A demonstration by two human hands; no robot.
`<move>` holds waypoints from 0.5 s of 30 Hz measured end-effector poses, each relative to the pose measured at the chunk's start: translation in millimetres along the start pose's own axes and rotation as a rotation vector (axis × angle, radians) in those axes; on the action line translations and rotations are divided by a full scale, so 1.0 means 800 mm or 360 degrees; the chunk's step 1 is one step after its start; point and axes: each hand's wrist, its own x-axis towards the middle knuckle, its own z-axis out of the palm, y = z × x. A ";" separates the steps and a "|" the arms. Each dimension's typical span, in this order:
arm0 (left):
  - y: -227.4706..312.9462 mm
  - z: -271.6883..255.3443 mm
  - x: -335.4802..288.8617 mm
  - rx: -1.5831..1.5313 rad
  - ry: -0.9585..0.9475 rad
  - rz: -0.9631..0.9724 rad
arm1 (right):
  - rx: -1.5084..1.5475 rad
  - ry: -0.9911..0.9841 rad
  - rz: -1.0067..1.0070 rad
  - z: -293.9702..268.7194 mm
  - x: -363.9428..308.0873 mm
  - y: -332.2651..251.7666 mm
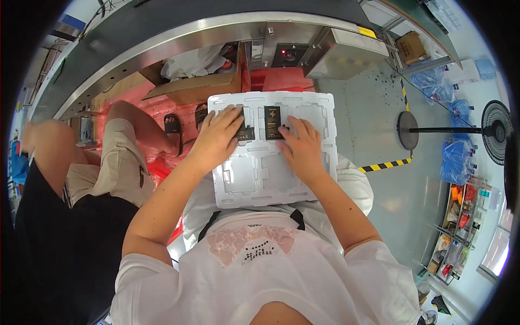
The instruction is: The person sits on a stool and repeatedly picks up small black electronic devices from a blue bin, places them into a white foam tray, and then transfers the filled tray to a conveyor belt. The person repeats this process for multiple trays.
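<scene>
Black batteries [272, 122] sit in the white moulded tray [319, 162] at centre frame, left hand [219, 135] spread flat over one, right hand [300, 147] pressing fingers-down beside the other, gripping nothing, and that lap-balanced tray could tip under uneven pressure.

White short-sleeved top – pale pink lace panel with dark dotted print at the chest – bare forearms
</scene>
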 end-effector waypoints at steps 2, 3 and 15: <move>-0.002 0.012 -0.005 0.0130 -0.0069 0.0030 | -0.0035 0.0043 -0.0074 0.005 -0.005 0.000; -0.001 0.015 -0.009 0.0113 -0.0064 -0.0015 | -0.0022 0.0067 -0.0066 0.004 -0.006 0.002; 0.025 0.041 -0.014 -0.0326 0.0451 -0.1026 | 0.0205 0.0887 -0.0593 -0.086 0.168 -0.038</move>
